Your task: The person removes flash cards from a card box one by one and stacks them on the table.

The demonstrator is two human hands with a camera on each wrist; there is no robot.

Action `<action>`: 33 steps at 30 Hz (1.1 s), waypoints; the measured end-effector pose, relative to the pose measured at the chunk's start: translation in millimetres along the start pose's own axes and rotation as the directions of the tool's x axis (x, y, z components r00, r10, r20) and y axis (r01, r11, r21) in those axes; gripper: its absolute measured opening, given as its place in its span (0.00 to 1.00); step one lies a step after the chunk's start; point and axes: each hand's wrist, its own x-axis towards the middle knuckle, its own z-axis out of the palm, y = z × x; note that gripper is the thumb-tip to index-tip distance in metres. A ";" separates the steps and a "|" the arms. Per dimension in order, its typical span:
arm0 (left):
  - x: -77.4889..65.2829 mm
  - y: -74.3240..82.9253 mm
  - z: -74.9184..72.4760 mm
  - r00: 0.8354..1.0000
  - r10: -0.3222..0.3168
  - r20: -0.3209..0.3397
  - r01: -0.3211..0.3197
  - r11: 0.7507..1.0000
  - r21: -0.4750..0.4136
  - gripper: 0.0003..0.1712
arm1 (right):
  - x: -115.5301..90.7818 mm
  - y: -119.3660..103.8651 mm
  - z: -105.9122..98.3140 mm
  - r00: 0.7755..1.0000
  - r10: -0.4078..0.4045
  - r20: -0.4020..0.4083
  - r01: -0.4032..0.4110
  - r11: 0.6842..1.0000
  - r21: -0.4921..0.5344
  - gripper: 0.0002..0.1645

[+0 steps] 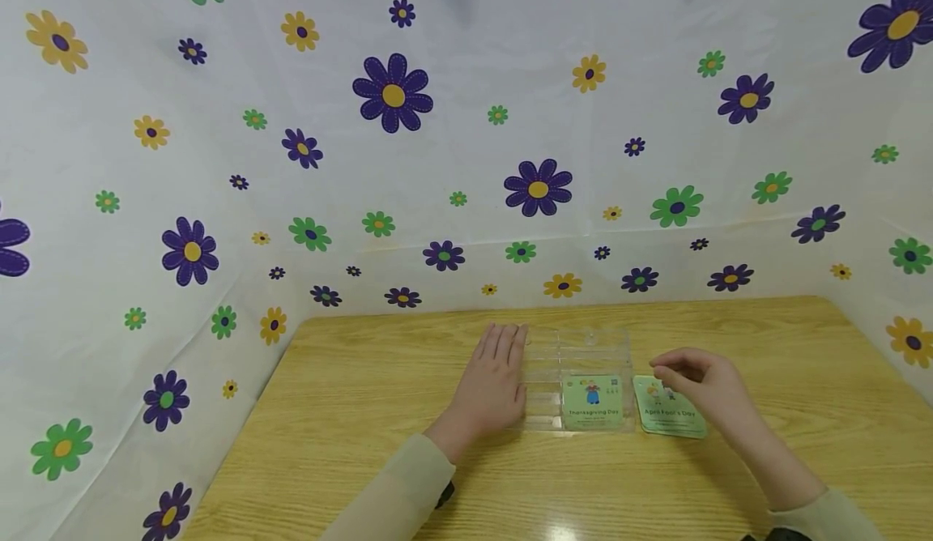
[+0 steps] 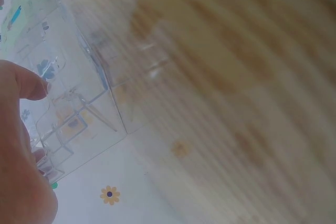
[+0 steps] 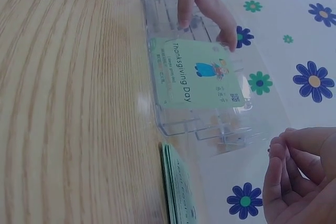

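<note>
A clear plastic rack [image 1: 594, 355] with stepped compartments lies on the wooden table, one green "Thanksgiving Day" card [image 1: 593, 403] in its front right part. My left hand [image 1: 492, 383] rests along the rack's left side, fingers straight and pointing away, thumb [image 2: 34, 85] against the clear plastic. To the right of the rack sits a small stack of green cards [image 1: 670, 419], its top one reading "April Fool's Day". Over that stack hovers my right hand [image 1: 703, 383], with loosely bent fingers and thumb tip close to them; nothing shows between them in the right wrist view.
The wooden table [image 1: 364, 411] runs back to a white cloth [image 1: 452, 152] printed with purple, green and yellow flowers, which also hangs at both sides. A dark band [image 1: 783, 534] shows at the right sleeve.
</note>
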 end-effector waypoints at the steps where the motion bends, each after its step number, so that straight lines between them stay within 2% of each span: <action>1: 0.1 0.0 0.1 1.000 0.000 0.001 0.000 1.000 -0.001 0.46 | -0.1 -0.7 0.4 1.000 0.000 0.001 0.000 1.000 0.000 0.15; 22: 0.5 -0.1 3.8 1.000 0.007 -0.018 -0.007 1.000 0.016 0.46 | 0.7 -2.5 11.8 1.000 -0.007 0.011 0.007 1.000 0.006 0.11; 33: -0.2 0.0 2.4 1.000 -0.004 -0.011 0.004 1.000 0.011 0.47 | 4.3 -5.1 15.6 1.000 -0.006 0.030 0.005 1.000 0.030 0.12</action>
